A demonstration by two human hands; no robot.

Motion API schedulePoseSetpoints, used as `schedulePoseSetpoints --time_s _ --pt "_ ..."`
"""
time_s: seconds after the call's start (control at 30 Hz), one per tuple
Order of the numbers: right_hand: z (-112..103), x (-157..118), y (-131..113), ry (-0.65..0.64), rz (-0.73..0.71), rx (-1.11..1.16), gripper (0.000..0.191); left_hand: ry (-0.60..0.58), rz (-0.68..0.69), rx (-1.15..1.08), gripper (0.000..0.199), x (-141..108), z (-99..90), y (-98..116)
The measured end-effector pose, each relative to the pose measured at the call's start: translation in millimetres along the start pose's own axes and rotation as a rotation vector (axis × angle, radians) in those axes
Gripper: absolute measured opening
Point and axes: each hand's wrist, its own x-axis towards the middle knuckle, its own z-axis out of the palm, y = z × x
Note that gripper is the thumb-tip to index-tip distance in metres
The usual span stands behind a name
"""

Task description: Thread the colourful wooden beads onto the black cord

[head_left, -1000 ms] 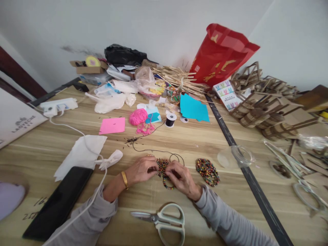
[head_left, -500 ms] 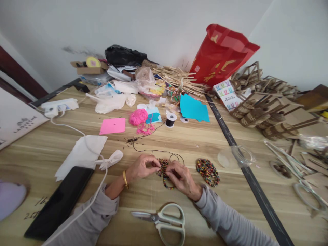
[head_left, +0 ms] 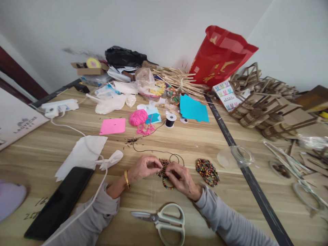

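Note:
Multicoloured beads on a strand lie in a small heap under my fingertips. My left hand, with a gold bracelet at its wrist, is pinched at thumb and forefinger beside the beads; whatever is between those tips is too small to make out. Close opposite, my right hand pinches what appears to be the thin black cord, which loops behind its knuckles and runs back to a black spool. A second coil of beaded strands lies to the right. Scissors rest nearest me.
A dark tablet-like slab, white paper and a white cable lie left. Pink yarn, pink paper and blue sheets sit farther back. Clear rings and wooden models are on the right.
My left hand has shifted slightly right, bringing its fingertips closer to those of my right hand. My right hand has barely moved.

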Motion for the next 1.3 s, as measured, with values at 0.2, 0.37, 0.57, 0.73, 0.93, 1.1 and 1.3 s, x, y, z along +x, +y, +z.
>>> schedulePoseSetpoints --time_s 0.2,0.37,0.57,0.73,0.93,1.1,1.3 --pt "-0.3 0.2 0.4 -0.001 -0.006 -0.023 0.012 -0.002 -0.008 -0.011 0.008 0.3 0.7 -2.0" --pt "-0.5 1.8 -2.0 -0.005 -0.01 -0.026 0.013 -0.012 -0.011 -0.02 0.007 0.1 0.9 -2.6" --pt "-0.1 0.8 -0.7 -0.011 -0.003 -0.032 0.013 -0.011 -0.011 -0.023 0.007 0.5 1.3 -2.2" --pt "-0.6 0.6 -1.0 -0.021 0.002 -0.041 0.013 -0.006 -0.01 -0.033 0.007 0.6 1.5 -1.9" --pt "-1.7 3.4 -4.9 -0.019 -0.005 -0.044 0.016 0.003 -0.012 -0.045 0.007 -0.2 1.6 -1.5" --pt "-1.2 2.9 -4.0 -0.014 -0.014 -0.051 0.015 -0.006 -0.014 -0.038 0.007 -0.5 1.3 -0.3" --pt "-0.5 1.9 -2.8 -0.032 0.0 -0.041 0.013 -0.005 -0.026 -0.034 0.008 -0.4 1.6 1.0"
